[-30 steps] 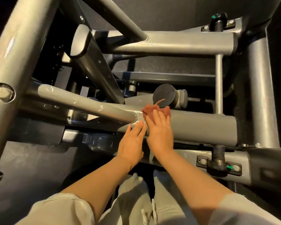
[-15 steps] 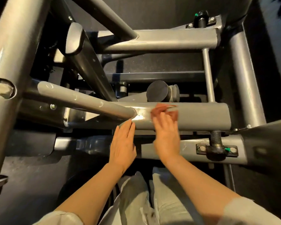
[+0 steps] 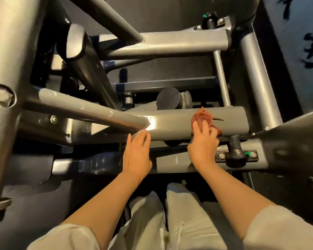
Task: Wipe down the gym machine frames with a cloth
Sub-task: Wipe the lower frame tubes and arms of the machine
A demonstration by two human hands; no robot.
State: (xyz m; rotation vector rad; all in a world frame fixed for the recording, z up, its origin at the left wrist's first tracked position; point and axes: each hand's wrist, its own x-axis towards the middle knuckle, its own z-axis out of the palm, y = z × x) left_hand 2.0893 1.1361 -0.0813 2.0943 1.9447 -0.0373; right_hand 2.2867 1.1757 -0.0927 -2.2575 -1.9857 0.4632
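A thick grey horizontal frame tube crosses the middle of the view. A small reddish-brown cloth lies on its right part. My right hand presses the cloth against the tube, some fingers straight over it and others curled at its lower edge. My left hand is flat with straight fingers, fingertips touching the tube's lower edge near the weld with a slanting bar.
More grey tubes surround the spot: a big upright at the left, a crossbar above, an upright at the right. A threaded bolt and black bracket sit just right of my right hand. A dark round knob lies behind the tube.
My right hand has slid the cloth to the right along the tube, away from the weld. My left hand has stayed near the weld, so the hands are farther apart.
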